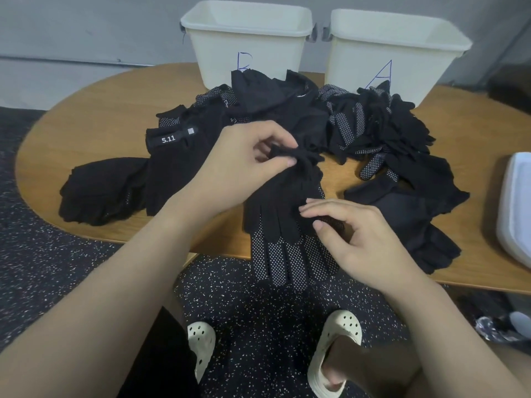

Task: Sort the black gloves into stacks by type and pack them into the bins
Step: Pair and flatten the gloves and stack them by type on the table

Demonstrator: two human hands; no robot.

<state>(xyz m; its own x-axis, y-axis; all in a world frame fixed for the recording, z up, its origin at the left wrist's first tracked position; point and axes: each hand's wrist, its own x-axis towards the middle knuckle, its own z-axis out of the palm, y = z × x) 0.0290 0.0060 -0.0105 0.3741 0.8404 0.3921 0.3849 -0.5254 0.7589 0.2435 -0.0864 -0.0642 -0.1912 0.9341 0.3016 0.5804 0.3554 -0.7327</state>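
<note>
Speckled dark floor (86, 262) runs under a rounded wooden surface (94, 110), and two cream bins stand at its far edge: bin B (247, 47) to the left, bin A (396, 53) to the right, the letters drawn in blue on their fronts. A heap of black gloves (316, 119) spreads in front of the bins, some showing white grip dots, and a glove marked 5.11 (172, 156) lies at the left on a flat stack (100, 191). More plain gloves (425, 222) lie to the right. My left hand (241, 168) pinches the cuff of a glove pair (287, 225) at the near edge, thumb and fingers curled on the knit. The pair's dotted fingers hang past the edge toward me. My right hand (365, 239) rests on the pair's right side, fingers bent and touching the fabric; I cannot tell whether they grip it. Part of a white tray (517, 202) shows at far right. My cream clogs (333, 349) show below.
</note>
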